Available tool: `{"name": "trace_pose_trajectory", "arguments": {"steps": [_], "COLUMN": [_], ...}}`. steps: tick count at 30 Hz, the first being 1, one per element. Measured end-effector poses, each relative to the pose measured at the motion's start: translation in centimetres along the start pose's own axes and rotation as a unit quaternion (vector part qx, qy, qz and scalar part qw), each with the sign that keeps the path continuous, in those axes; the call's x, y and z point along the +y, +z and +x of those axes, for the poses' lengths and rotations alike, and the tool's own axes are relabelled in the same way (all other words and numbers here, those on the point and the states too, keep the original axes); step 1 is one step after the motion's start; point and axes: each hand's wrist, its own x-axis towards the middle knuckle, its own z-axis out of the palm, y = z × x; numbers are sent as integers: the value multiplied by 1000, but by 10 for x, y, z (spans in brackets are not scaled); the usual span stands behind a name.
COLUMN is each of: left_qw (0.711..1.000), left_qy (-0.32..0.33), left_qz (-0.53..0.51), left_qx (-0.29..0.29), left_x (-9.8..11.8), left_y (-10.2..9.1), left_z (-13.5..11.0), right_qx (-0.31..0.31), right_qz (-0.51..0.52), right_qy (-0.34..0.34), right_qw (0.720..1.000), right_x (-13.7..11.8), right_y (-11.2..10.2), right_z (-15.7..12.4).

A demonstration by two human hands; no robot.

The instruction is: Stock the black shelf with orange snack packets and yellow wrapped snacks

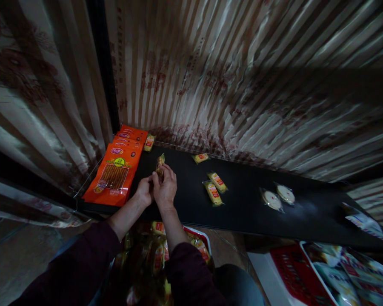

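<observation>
Over the left part of the black shelf (181, 195), a small wrapped snack cake (160, 160) in a yellow packet stands upright between my hands. My right hand (166, 187) grips it with closed fingers. Against its lower end, my left hand (145, 191) is closed too, its fingertips partly hidden. Just left of my hands lie overlapping orange snack packets (115, 174). A similar yellow cake packet (149, 143) rests beside the back of that row. Farther right are another single packet (200, 158) and a pair of them, the nearer one (213, 193) touching the other.
Two round wrapped biscuits (272, 200) and a blue-white packet (365, 221) lie toward the shelf's right. Below my arms, a red basket with a white rim (207, 239) holds many yellow packets. Another red basket (295, 267) stands lower right. Striped curtain-like sheeting (210, 76) hangs behind.
</observation>
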Motion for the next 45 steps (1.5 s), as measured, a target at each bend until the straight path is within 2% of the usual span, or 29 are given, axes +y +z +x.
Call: {"name": "trace_pose_trajectory", "arguments": {"steps": [8,14,19,25,34,40,45], "left_qw": [1000,1000,996,986,950,908,879], "left_qy": [12,27,85,151,256,333,369], "left_qz": [2,-5,9,65,177,252,300], "left_qx": [17,-3,-20,1,16,40,27], "left_x": [1,-1,-4,-6,-8,-5,-3], "left_y": [2,5,4,4,7,3,0], "left_z": [-2,-5,-7,-11,-17,-10,-7], "right_qx": [-8,5,14,8,13,-5,-20], "right_qz": [-16,-11,-4,10,59,93,159], "right_qy": [15,35,38,66,107,146,182], "right_qw": [1000,999,999,998,992,985,970], "right_x": [3,9,8,7,9,6,7], "right_y": [6,7,6,9,12,16,21], "right_z": [4,5,2,-1,6,10,13]}}
